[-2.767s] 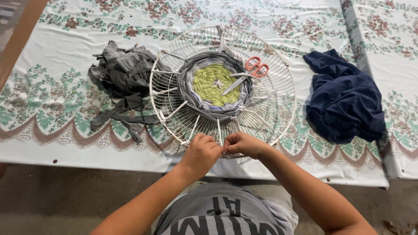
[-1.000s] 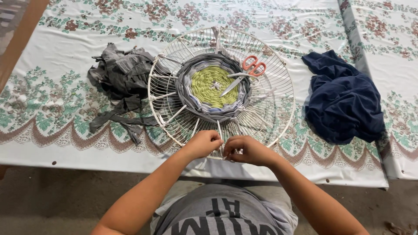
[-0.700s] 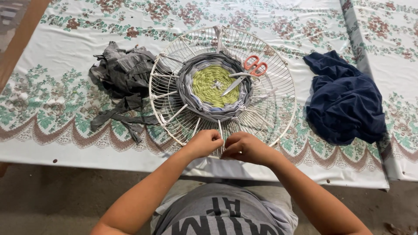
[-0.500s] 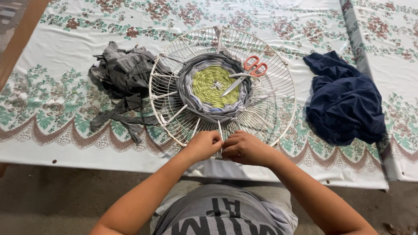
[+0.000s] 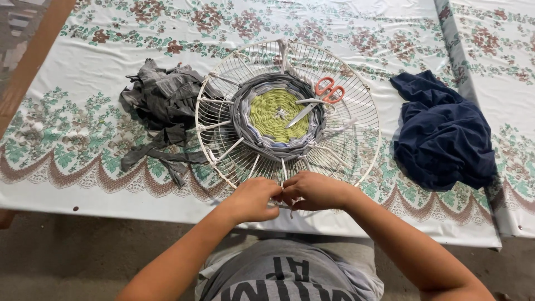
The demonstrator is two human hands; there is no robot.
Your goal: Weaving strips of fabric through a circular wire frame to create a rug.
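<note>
Both hands, left hand (image 5: 252,199) and right hand (image 5: 313,190), pinch something hidden at the wire guard (image 5: 365,100) rim.

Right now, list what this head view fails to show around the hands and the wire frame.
- Head view: the left hand and right hand cover the near rim of the wire frame, hiding what the fingertips pinch.
- The blade tips of the scissors blend into the weave.
- The navy cloth hides the tablecloth beneath.
</note>
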